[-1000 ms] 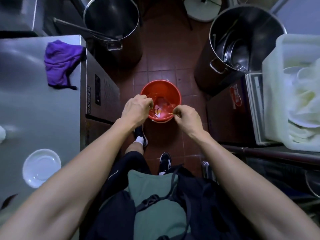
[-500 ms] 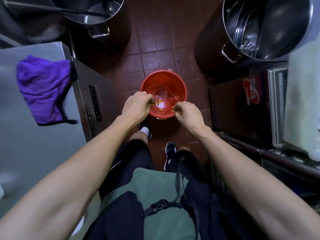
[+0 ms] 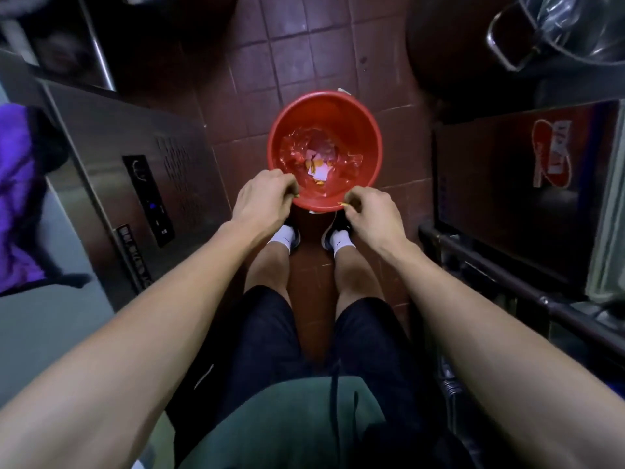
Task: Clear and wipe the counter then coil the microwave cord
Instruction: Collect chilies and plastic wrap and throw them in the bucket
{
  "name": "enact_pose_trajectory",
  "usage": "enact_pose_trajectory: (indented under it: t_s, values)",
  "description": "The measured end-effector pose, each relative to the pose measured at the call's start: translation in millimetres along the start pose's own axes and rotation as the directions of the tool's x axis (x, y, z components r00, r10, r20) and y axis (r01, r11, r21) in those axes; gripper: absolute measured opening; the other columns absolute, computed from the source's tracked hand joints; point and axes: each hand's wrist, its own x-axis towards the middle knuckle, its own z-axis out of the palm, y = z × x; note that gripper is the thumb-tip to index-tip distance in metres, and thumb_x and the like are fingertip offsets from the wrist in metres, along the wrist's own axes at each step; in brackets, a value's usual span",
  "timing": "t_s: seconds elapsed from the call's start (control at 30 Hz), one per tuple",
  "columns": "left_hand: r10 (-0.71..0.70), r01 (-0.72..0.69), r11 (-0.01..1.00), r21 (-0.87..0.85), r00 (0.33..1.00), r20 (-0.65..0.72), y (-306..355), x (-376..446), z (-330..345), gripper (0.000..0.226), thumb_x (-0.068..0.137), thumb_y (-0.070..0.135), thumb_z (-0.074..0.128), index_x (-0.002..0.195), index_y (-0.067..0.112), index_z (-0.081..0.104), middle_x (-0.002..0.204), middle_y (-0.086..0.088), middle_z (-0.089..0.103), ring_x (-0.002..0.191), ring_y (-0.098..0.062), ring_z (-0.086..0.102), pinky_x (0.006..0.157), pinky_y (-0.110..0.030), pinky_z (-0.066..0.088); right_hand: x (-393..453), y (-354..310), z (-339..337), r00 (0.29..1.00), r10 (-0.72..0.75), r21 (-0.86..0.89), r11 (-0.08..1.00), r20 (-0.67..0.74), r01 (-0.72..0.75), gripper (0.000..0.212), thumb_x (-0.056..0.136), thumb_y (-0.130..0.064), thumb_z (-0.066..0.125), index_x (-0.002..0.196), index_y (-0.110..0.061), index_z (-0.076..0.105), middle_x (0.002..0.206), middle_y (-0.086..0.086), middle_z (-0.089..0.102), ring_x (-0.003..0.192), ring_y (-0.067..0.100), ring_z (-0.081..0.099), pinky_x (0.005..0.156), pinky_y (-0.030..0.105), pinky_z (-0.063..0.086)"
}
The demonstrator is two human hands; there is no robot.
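Note:
A red bucket (image 3: 324, 106) stands on the brown tiled floor in front of my feet, with clear wrapping and paper scraps in its bottom. Both my hands hover over its near rim with curled fingers. My left hand (image 3: 262, 199) pinches a small yellow scrap (image 3: 297, 195) at its fingertips. My right hand (image 3: 370, 211) pinches another yellow scrap (image 3: 341, 204). The purple cloth (image 3: 17, 198) lies on the steel counter (image 3: 50, 333) at the left edge. No microwave cord is visible.
The counter's steel front with a dark control panel (image 3: 148, 201) runs along my left. A dark appliance with a red logo (image 3: 551, 154) sits on a rack at the right. A large steel pot (image 3: 558, 28) stands at the top right. Floor tiles (image 3: 304, 45) show beyond the bucket.
The view has tipped further down and closer to the bucket. Both hands stay at the bucket's near rim, a little farther apart. My feet now stand together right behind the bucket.

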Motion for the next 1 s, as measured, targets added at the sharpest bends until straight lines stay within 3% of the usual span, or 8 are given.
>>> enact_pose_trajectory:
  t_s: [0.27,0.73,1.0]
  values:
    - [-0.033,0.037,0.998,-0.045,0.996,0.081,-19.3,76.7,73.4,0.014,0.088,0.016,0.060,0.097,0.025,0.067,0.100,0.002,0.063,0.102,-0.024,0.059,0.082,-0.039,0.050,93.2,53.6,54.4,1.000,-0.002,0.044,0.999,-0.001,0.002,0.014,0.089,-0.020,0.062,0.101,-0.021,0.069,0.105,0.003,0.070,0.098,0.027,0.064,0.087,0.042,0.053]
    - [-0.089,0.093,0.996,-0.015,0.983,0.162,-81.8,207.0,190.6,0.014,0.089,0.015,0.060,0.095,0.026,0.066,0.106,-0.001,0.066,0.100,-0.029,0.062,0.086,-0.044,0.053,227.9,115.3,161.1,0.992,0.019,0.038,0.999,0.123,-0.024,0.020,0.089,-0.012,0.059,0.104,-0.020,0.069,0.101,0.003,0.071,0.096,0.026,0.065,0.085,0.038,0.053]
    - [-0.115,0.123,0.991,-0.046,0.982,0.151,-111.7,244.4,232.5,0.014,0.091,0.017,0.061,0.100,0.027,0.066,0.113,-0.003,0.066,0.105,-0.030,0.062,0.090,-0.046,0.053,287.2,127.4,197.9,0.996,0.033,0.066,0.997,0.083,-0.039,0.015,0.089,-0.013,0.059,0.098,-0.019,0.069,0.092,0.006,0.072,0.087,0.026,0.066,0.083,0.037,0.054]
